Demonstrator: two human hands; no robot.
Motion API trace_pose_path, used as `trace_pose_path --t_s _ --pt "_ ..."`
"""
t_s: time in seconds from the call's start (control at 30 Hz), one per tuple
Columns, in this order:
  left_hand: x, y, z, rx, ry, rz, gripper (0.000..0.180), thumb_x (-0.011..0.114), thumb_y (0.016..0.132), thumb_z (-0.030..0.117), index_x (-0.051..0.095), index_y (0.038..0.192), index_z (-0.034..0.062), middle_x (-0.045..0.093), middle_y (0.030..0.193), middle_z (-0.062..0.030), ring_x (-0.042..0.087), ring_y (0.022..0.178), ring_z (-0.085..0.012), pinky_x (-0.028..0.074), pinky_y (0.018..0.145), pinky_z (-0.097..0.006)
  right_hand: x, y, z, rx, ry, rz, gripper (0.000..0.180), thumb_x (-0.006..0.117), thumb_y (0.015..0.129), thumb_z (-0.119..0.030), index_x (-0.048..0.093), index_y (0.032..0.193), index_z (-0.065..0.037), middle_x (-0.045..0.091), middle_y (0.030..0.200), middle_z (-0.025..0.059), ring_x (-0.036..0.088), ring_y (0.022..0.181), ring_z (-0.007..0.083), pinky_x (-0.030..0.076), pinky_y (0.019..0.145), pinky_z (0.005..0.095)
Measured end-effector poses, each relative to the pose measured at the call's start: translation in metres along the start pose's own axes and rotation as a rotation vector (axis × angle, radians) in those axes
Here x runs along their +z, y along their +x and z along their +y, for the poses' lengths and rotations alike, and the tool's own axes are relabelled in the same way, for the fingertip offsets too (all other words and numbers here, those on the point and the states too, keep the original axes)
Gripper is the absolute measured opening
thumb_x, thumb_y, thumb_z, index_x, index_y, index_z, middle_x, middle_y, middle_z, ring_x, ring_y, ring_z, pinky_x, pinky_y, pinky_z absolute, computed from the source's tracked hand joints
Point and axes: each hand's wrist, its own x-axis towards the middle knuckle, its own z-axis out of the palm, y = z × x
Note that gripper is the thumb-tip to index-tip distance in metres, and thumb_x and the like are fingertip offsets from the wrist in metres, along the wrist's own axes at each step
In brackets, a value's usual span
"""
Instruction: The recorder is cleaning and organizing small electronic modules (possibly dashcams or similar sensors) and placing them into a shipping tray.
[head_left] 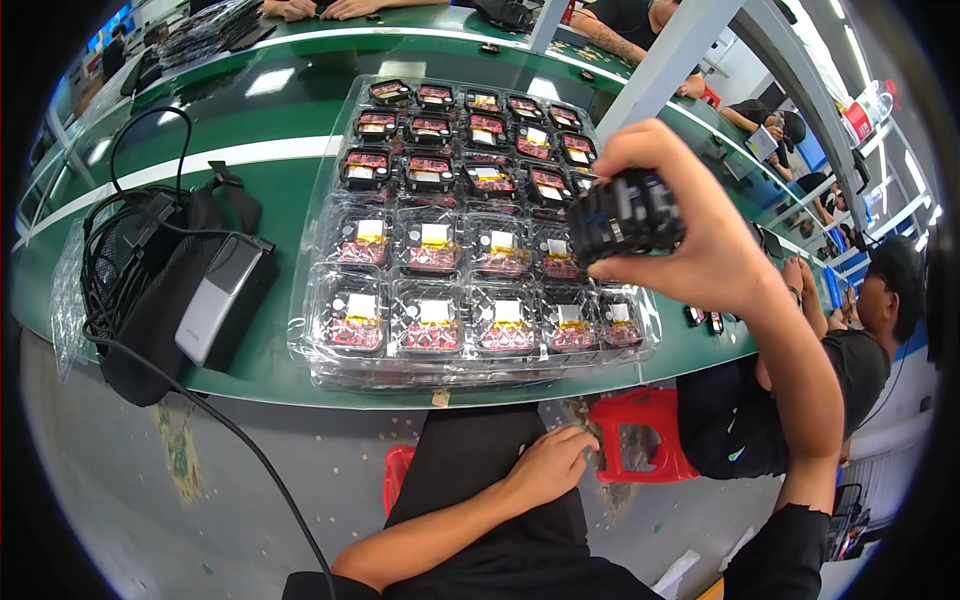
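Observation:
My right hand (690,225) is raised over the right side of the tray. Its thumb and fingers clamp a stack of black plastic housings (625,217). Beneath and to the left lies a clear plastic tray (305,335) with rows of pockets. Rounded square black cases (430,172) sit in the pockets, with red circuit boards, yellow tape and white patches showing. The stack hides part of the right-hand columns. My left hand (550,465) rests on my thigh below the table edge, holding nothing, its fingers loosely extended.
On the green table (270,150), a black mesh pouch with cables (130,260) and a grey power bank (213,310) stand at left; a cable hangs down. A grey metal post (660,70) rises behind my right hand. A co-worker (880,310) and red stool (645,440) are at right.

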Motion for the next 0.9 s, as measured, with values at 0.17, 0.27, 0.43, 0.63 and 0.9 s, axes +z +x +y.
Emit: trace_pose_path --t_s 0.17,0.27,0.43,0.63,0.9 --pt "0.000 -0.001 0.002 -0.009 -0.005 0.000 0.021 0.057 0.089 0.003 0.064 0.108 0.0012 0.066 0.105 -0.0162 0.063 0.099 -0.0364 0.051 0.088 -0.045 0.016 0.008 -0.006 0.027 -0.060 -0.091 0.063 0.084 0.072 -0.002 0.051 0.125 -0.009 0.053 0.120 0.0118 0.055 0.117 0.0332 0.046 0.100 0.0402" --pt "-0.004 -0.001 0.004 -0.018 -0.014 0.006 0.021 0.057 0.089 0.003 0.064 0.108 0.0013 0.066 0.105 -0.0167 0.062 0.100 -0.0369 0.050 0.089 -0.045 0.017 0.010 -0.009 0.033 -0.068 -0.091 0.063 0.084 0.073 -0.002 0.051 0.126 -0.009 0.052 0.118 0.0118 0.055 0.117 0.0341 0.046 0.099 0.0410" --pt "-0.005 -0.003 0.003 -0.038 -0.024 0.007 0.020 0.057 0.090 0.004 0.065 0.109 0.0016 0.067 0.106 -0.0176 0.062 0.102 -0.0377 0.050 0.091 -0.045 0.020 0.011 -0.011 0.042 -0.112 -0.074 0.061 0.084 0.074 -0.001 0.052 0.125 -0.009 0.052 0.118 0.0119 0.056 0.115 0.0345 0.046 0.100 0.0403" --pt "-0.008 -0.003 0.005 -0.041 -0.029 -0.009 0.023 0.056 0.090 0.005 0.064 0.111 0.0021 0.067 0.111 -0.0176 0.062 0.106 -0.0383 0.050 0.093 -0.045 0.018 0.014 -0.010 0.035 -0.122 0.011 0.067 0.087 0.069 0.000 0.053 0.126 -0.007 0.055 0.120 0.0094 0.056 0.114 0.0262 0.044 0.101 0.0353" --pt "-0.009 -0.003 0.006 -0.074 -0.043 -0.027 0.023 0.056 0.090 0.006 0.064 0.112 0.0034 0.066 0.110 -0.0170 0.062 0.106 -0.0375 0.049 0.093 -0.045 0.046 0.037 -0.019 -0.052 -0.078 -0.010 0.062 0.084 0.074 -0.003 0.051 0.126 -0.008 0.054 0.117 0.0141 0.056 0.110 0.0369 0.047 0.097 0.0418"
